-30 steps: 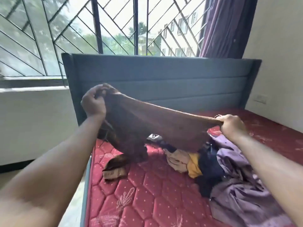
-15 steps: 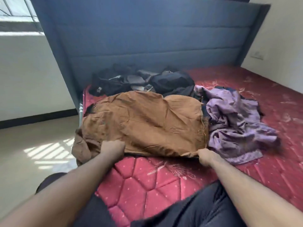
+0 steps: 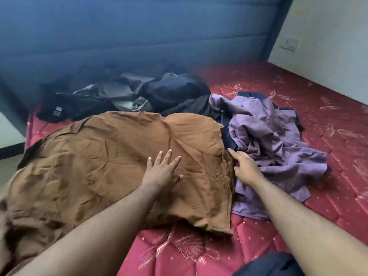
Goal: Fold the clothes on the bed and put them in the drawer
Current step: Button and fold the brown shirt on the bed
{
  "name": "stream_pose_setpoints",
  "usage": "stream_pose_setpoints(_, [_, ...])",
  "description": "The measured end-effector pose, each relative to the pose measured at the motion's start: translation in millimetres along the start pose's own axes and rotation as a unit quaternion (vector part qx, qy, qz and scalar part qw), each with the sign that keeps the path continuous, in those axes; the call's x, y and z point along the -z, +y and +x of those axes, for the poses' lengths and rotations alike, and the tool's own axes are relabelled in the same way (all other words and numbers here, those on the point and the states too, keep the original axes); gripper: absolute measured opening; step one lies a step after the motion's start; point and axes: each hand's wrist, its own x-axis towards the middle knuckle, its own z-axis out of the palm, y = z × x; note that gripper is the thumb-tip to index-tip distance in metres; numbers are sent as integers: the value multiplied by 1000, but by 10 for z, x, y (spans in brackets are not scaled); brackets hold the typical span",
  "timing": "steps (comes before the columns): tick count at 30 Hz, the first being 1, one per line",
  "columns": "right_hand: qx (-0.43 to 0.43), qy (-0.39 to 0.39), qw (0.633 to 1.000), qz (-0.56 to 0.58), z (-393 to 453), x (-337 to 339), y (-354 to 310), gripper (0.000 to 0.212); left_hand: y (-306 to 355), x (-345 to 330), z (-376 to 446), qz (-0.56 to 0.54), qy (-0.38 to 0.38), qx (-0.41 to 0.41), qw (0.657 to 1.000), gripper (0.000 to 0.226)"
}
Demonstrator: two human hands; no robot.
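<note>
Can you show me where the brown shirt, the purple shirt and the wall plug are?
brown shirt (image 3: 111, 166): head view, on its flat middle.
purple shirt (image 3: 264, 136): head view, on its crumpled middle.
wall plug (image 3: 289, 44): head view, on its plate.
</note>
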Motion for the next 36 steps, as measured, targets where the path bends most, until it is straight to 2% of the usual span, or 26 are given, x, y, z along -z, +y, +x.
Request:
stream_pose_setpoints(1, [0,-43,998,-50,147,-68,87,85,3,-98,157,-6,-7,5,1000,74])
stream_pose_setpoints(3, [-16,-89,987,-134,332,-242,162,85,-9,-329,264,-27,-21,20,999,84])
stream_pose_setpoints(5, [-22,-52,975,-214,517,-440,230,73,28,-594,278,-25,18,26,999,87])
stream_pose_setpoints(7, [-22,22,966,-255,749,-520,243,63,44,-770,231,-28,66,31,997,81])
stream_pose_setpoints(10, [-50,82,956,-277,1481,-421,392,66,-13,-894,279,-17,121,25,992,79])
stream_pose_setpoints(11, [-82,83,951,-285,1767,-331,449,66,-29,-941,305,-9,144,16,989,79])
stream_pose_setpoints(14, [-223,79,950,-204,2442,-16,540,66,-28,-1010,311,-3,173,13,985,77])
stream_pose_setpoints(17, [-258,75,947,-175,2696,-41,505,82,-35,-1072,408,1,176,9,984,75])
stream_pose_setpoints(19, [-242,86,949,-181,2558,-94,489,85,-22,-1084,457,8,156,5,988,76])
stream_pose_setpoints(22, [-173,152,962,-150,1948,-167,379,87,-22,-1086,439,-5,91,13,996,75])
stream_pose_setpoints(25, [-48,232,971,-32,939,-516,-16,61,9,-989,485,-26,43,29,998,74])
stream_pose_setpoints(27, [-42,250,967,25,196,-759,-294,52,17,-780,472,-52,7,38,998,73])
stream_pose_setpoints(28, [-89,239,964,75,-80,-817,-368,54,9,-695,455,-82,-23,48,995,75])
stream_pose_setpoints(30, [-226,152,934,231,-451,-787,-405,74,-58,-446,160,-123,30,63,990,76])
stream_pose_setpoints(31, [-281,84,907,303,-493,-779,-352,88,-125,-360,-8,-140,99,71,983,75])
stream_pose_setpoints(32, [-301,23,893,333,-539,-766,-329,102,-235,-307,-222,-160,171,81,969,74])
stream_pose_setpoints(33, [-300,-24,895,330,-590,-768,-335,113,-381,-305,-467,-166,230,91,955,71])
stream_pose_setpoints(34, [-294,-28,902,314,-653,-809,-350,113,-556,-328,-773,-162,258,110,946,71])
stream_pose_setpoints(36, [-286,-2,925,249,-763,-812,-424,84,-923,-461,-1307,-123,213,179,953,78])
